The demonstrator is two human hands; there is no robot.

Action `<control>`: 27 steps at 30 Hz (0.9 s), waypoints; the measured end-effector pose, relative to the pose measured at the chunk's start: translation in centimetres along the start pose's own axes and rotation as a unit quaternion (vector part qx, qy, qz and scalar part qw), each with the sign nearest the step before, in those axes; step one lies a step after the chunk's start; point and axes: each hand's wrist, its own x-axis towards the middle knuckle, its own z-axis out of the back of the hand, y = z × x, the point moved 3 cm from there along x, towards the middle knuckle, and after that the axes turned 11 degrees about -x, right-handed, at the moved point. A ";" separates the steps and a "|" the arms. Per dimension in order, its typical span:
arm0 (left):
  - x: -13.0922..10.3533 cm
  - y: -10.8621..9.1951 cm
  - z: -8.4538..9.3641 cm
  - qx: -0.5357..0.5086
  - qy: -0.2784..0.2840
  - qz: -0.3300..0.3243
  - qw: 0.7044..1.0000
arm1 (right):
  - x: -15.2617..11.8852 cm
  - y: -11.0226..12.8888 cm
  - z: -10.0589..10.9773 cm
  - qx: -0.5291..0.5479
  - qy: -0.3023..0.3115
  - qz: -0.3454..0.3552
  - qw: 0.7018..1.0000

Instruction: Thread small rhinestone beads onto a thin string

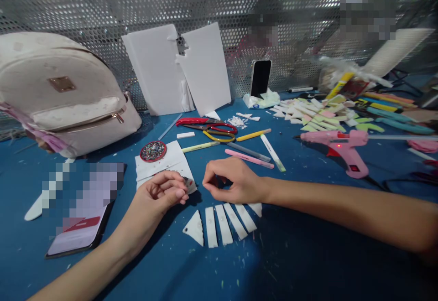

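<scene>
My left hand (159, 194) is turned partly palm up over the edge of a white paper sheet (176, 155), its fingers curled in towards the thumb. Facing it, my right hand (232, 180) makes a pinch; anything between its fingertips is too small to tell. Below the hands lie separate white strips (224, 225) in a row, a white triangular piece with a dark dot (195, 229) at their left and another white piece (256, 209) at their right, partly under my right hand. A round red-rimmed dish of mixed small bits (153, 151) rests on the paper.
Red-handled scissors (205, 123) and several markers (249, 158) lie beyond the hands. A pink glue gun (338, 146) and piled foam pieces (315, 111) are right. A phone (85, 210) and backpack (65, 91) stand left; another phone (261, 78), white boards (157, 70) and people are behind.
</scene>
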 end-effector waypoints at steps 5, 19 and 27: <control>0.2 0.1 0.2 0.008 0.002 -0.006 1.000 | 0.0 0.0 0.1 -0.011 -0.007 -0.006 1.000; 0.2 0.2 -0.1 -0.001 0.003 -0.004 1.000 | 0.0 -0.1 0.0 -0.004 -0.013 -0.006 1.000; 0.3 0.2 -0.1 -0.012 0.010 0.002 1.000 | 0.0 -0.1 -0.1 -0.007 -0.008 -0.003 1.000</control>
